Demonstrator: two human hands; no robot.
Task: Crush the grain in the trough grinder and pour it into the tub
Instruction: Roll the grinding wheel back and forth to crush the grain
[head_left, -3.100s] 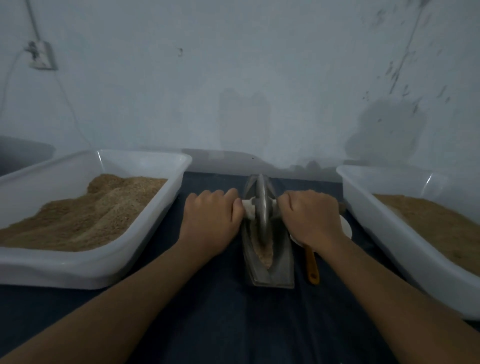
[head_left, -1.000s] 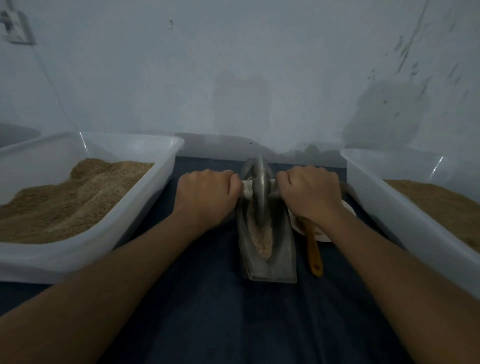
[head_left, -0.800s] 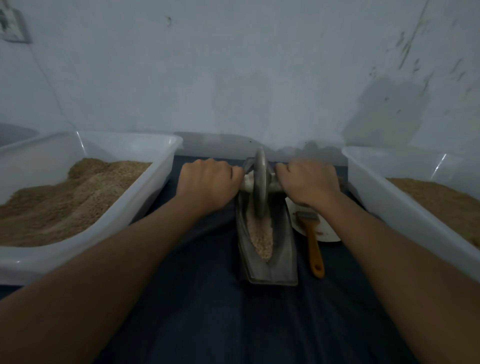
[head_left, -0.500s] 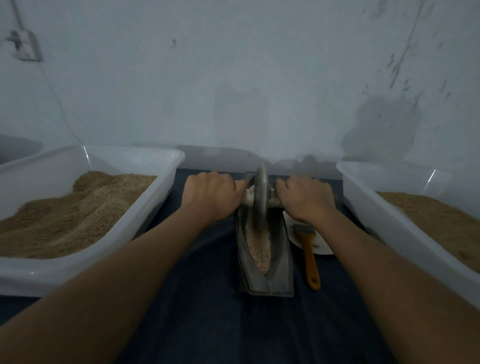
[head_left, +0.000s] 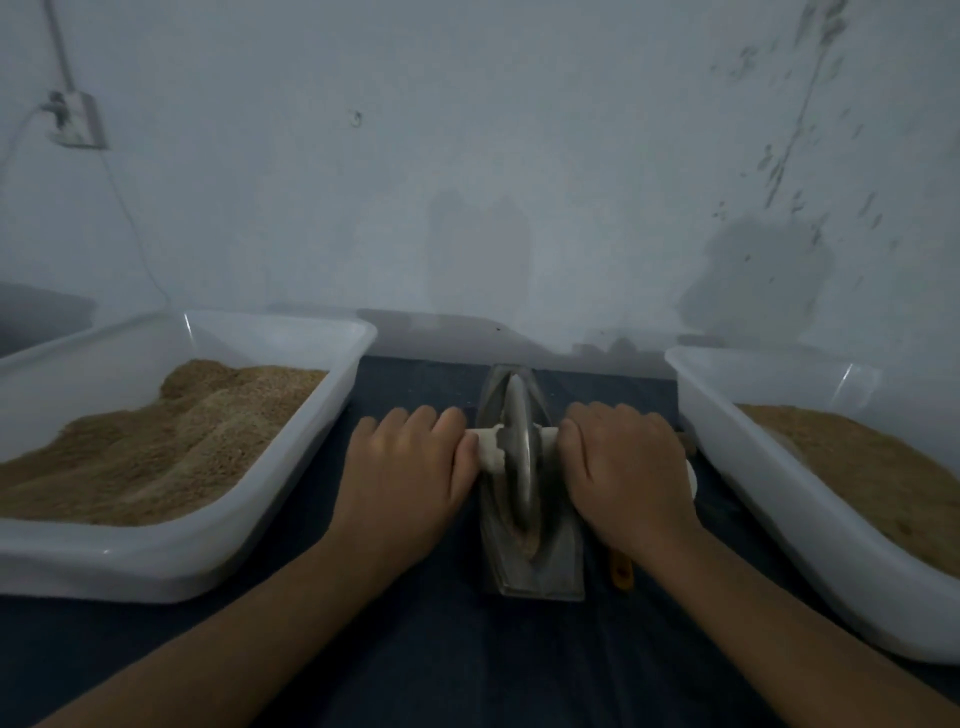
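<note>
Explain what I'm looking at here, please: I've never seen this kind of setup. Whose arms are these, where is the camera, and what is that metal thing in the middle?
There is no robot here. A person wears a wide-angle camera on the head, so the one view looks forward and down along their own arms.

In the middle stands a trough grinder: a narrow metal trough with a metal wheel standing upright in it on a pale axle. The left hand grips the axle on one side, the right hand on the other. Some grain shows in the trough under the wheel.

Everything sits on a dark cloth. A white tub holding brownish grain stands on the left, and a second white tub on the right. Beside the right wrist an orange handle pokes out; what it belongs to is hidden in this picture.
</note>
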